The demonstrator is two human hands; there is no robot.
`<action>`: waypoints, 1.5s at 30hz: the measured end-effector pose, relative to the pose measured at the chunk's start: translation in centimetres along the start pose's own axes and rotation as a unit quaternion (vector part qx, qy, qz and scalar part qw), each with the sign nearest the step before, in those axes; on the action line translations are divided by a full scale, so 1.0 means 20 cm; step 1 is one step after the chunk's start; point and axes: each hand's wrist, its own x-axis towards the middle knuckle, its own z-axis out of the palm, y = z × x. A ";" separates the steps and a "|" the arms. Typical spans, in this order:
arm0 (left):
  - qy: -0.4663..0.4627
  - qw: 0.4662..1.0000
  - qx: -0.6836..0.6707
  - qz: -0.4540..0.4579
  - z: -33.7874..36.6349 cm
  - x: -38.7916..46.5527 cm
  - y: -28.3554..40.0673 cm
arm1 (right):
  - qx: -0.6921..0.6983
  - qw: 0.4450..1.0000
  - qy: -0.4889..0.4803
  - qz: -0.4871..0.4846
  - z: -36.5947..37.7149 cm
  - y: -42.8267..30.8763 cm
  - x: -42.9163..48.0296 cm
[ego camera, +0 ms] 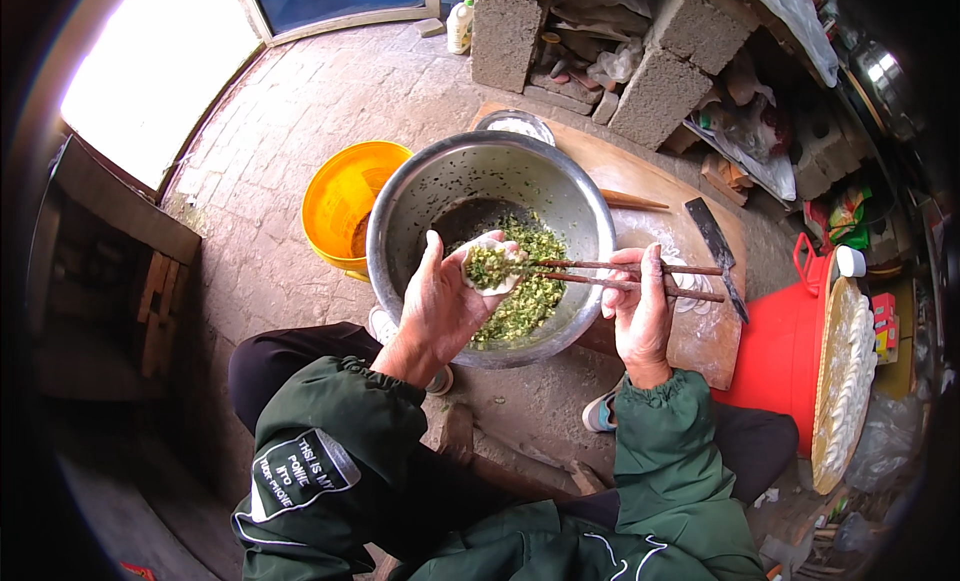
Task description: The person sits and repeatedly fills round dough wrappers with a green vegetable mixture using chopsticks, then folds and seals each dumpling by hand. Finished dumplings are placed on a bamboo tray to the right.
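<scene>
My left hand (pixel 450 300) cups a round dough wrapper (pixel 501 287) over the near part of a large metal basin (pixel 412 183). A mound of chopped green and yellow filling (pixel 486 267) covers much of the wrapper. In my right hand (pixel 643 311) is a pair of wooden chopsticks (pixel 585 272), held level above the basin's right rim. Their tips touch the filling on the wrapper. More loose filling (pixel 529 311) lies in the basin, with bits stuck to its inner wall.
Right of the basin, a floured wooden board (pixel 701 348) holds a rolling pin (pixel 634 200), a cleaver (pixel 712 243) and stacked wrappers (pixel 694 292). A yellow bucket (pixel 319 228) stands left. Rows of dumplings (pixel 851 386) sit on a round tray (pixel 829 431) by a red container (pixel 772 348).
</scene>
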 end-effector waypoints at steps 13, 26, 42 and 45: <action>0.014 1.000 0.001 -0.008 0.04 -0.02 -0.01 | -0.014 0.999 0.034 -0.030 -0.05 -0.04 0.02; 0.007 0.999 0.030 -0.024 0.02 -0.01 0.00 | -0.099 0.989 -0.019 -0.107 -0.03 -0.06 0.00; -0.012 0.999 0.013 -0.040 0.02 -0.01 -0.01 | -0.068 0.997 -0.030 -0.031 -0.02 -0.04 -0.01; -0.018 0.999 0.005 -0.045 0.02 -0.01 -0.01 | -0.063 0.998 -0.001 -0.018 -0.01 -0.03 -0.01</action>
